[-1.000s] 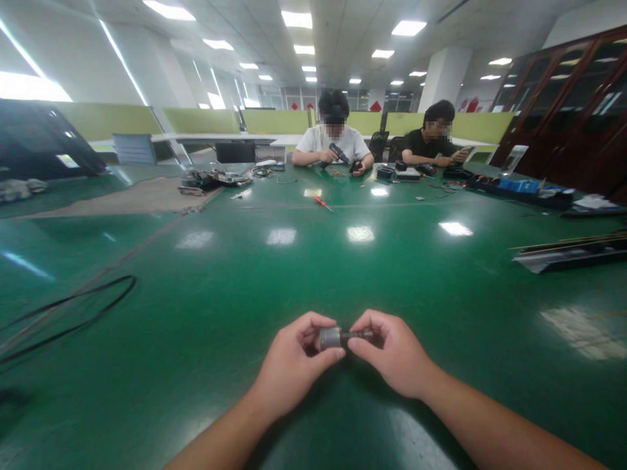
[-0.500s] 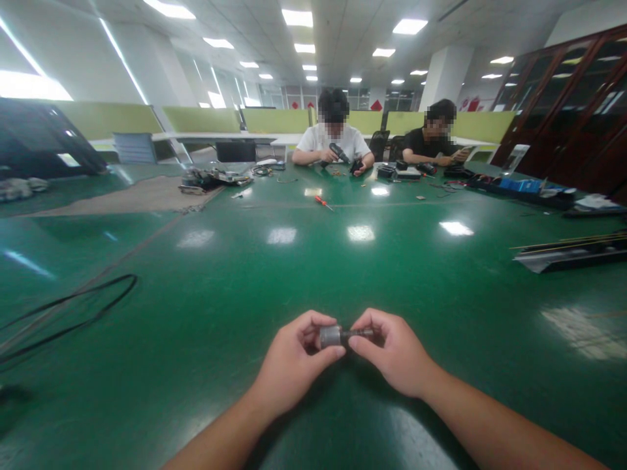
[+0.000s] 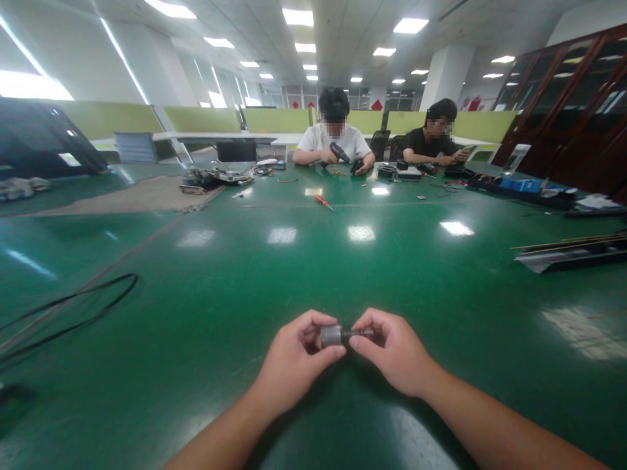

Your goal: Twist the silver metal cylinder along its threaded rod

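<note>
A short grey metal cylinder (image 3: 331, 335) with a thin dark shaft (image 3: 361, 333) lies level between my two hands, just above the green tabletop (image 3: 245, 281). My left hand (image 3: 298, 359) is closed around the cylinder, fingers behind it and thumb along its lower front edge. On the shaft side, my right hand (image 3: 392, 349) pinches the shaft between thumb and fingers. The tip of the shaft is partly hidden by that hand, and the exact kind of part is hard to make out.
Farther off lies a red screwdriver (image 3: 322, 201). A black cable loop (image 3: 112, 287) is at left, a dark metal channel (image 3: 568, 254) at right. Across the table one person holds a power drill (image 3: 339, 153); another sits beside. Stripped electronics (image 3: 210, 177) lie at the far left.
</note>
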`<state>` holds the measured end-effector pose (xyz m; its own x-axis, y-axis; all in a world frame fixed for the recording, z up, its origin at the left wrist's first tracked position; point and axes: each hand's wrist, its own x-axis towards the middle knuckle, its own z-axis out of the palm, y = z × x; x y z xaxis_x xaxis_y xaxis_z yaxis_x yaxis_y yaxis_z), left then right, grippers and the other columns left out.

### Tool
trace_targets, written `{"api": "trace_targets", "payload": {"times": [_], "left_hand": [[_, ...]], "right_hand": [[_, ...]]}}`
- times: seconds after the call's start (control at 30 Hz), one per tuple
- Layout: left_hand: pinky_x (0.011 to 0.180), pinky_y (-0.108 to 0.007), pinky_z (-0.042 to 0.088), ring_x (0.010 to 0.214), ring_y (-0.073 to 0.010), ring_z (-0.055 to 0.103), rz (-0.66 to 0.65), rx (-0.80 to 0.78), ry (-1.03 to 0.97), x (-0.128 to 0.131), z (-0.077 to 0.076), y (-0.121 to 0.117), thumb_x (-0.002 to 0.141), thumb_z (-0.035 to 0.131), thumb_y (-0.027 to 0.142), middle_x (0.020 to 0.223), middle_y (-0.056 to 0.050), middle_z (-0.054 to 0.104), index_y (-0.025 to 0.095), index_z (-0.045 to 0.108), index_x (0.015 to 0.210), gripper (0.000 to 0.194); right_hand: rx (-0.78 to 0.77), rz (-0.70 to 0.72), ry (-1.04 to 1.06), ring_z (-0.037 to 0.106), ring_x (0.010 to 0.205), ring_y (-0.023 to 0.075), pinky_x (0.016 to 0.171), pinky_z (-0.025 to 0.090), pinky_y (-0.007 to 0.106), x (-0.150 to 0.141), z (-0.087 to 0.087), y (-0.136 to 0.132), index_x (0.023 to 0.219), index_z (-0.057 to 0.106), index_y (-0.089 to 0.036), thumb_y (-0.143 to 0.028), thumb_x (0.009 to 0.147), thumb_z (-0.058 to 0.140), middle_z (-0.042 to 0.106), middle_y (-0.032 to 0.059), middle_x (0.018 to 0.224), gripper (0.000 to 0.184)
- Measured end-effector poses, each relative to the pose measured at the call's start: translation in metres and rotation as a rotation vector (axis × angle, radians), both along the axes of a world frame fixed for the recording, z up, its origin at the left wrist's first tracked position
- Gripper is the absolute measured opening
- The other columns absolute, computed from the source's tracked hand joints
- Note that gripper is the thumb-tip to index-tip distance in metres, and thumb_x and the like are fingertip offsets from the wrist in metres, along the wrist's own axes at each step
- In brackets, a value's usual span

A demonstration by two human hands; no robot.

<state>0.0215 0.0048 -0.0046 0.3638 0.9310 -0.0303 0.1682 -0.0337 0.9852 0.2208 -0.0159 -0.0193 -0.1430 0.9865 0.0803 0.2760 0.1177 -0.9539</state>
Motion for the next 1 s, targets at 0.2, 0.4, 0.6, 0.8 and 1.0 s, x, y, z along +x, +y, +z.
{"api": "trace_targets", "payload": {"times": [0.2, 0.4, 0.6, 0.8, 1.0], "left_hand": [[0.077, -0.031, 0.049, 0.084, -0.0205, 0.067, 0.002, -0.005, 0.004, 0.0, 0.0005, 0.0005, 0.073, 0.078, 0.019, 0.091, -0.005, 0.073, 0.016, 0.062, 0.1, 0.031], [0.077, -0.031, 0.049, 0.084, -0.0205, 0.067, -0.001, -0.005, 0.0, -0.0003, 0.0003, 0.0, 0.074, 0.078, 0.019, 0.091, -0.004, 0.073, 0.016, 0.062, 0.1, 0.031], [0.077, -0.03, 0.049, 0.084, -0.0202, 0.067, 0.001, -0.009, -0.01, 0.0, 0.001, -0.0002, 0.073, 0.078, 0.019, 0.091, -0.004, 0.072, 0.016, 0.062, 0.099, 0.031], [0.076, -0.03, 0.049, 0.083, -0.0197, 0.066, 0.015, -0.011, -0.026, 0.0002, 0.0017, -0.0005, 0.074, 0.079, 0.02, 0.089, -0.004, 0.072, 0.015, 0.062, 0.1, 0.031], [0.073, -0.029, 0.049, 0.081, -0.0189, 0.066, 0.012, -0.015, -0.032, 0.0003, -0.0002, 0.0006, 0.073, 0.079, 0.019, 0.088, -0.004, 0.072, 0.016, 0.062, 0.1, 0.032]], "right_hand": [[0.0, 0.002, -0.009, 0.055, 0.064, 0.0146, 0.061, 0.041, 0.026, -0.0004, 0.0003, 0.0004, 0.082, 0.063, -0.018, -0.026, 0.083, 0.067, 0.062, -0.0012, 0.071, 0.009], [0.007, -0.003, -0.016, 0.055, 0.065, 0.0146, 0.061, 0.042, 0.026, 0.0005, 0.0012, 0.0014, 0.082, 0.063, -0.019, -0.026, 0.083, 0.067, 0.062, -0.0014, 0.07, 0.008], [0.003, 0.0, 0.005, 0.055, 0.064, 0.0144, 0.061, 0.042, 0.025, 0.0008, -0.0015, 0.0006, 0.082, 0.062, -0.019, -0.025, 0.083, 0.067, 0.062, -0.0017, 0.07, 0.008], [-0.001, -0.001, 0.02, 0.055, 0.065, 0.0142, 0.061, 0.042, 0.025, 0.0011, -0.0017, 0.001, 0.082, 0.062, -0.019, -0.026, 0.083, 0.067, 0.062, -0.0017, 0.071, 0.008], [-0.001, -0.005, 0.013, 0.055, 0.064, 0.0142, 0.061, 0.042, 0.025, 0.0014, -0.0005, 0.0017, 0.082, 0.063, -0.019, -0.026, 0.083, 0.067, 0.062, -0.0019, 0.07, 0.008]]}}
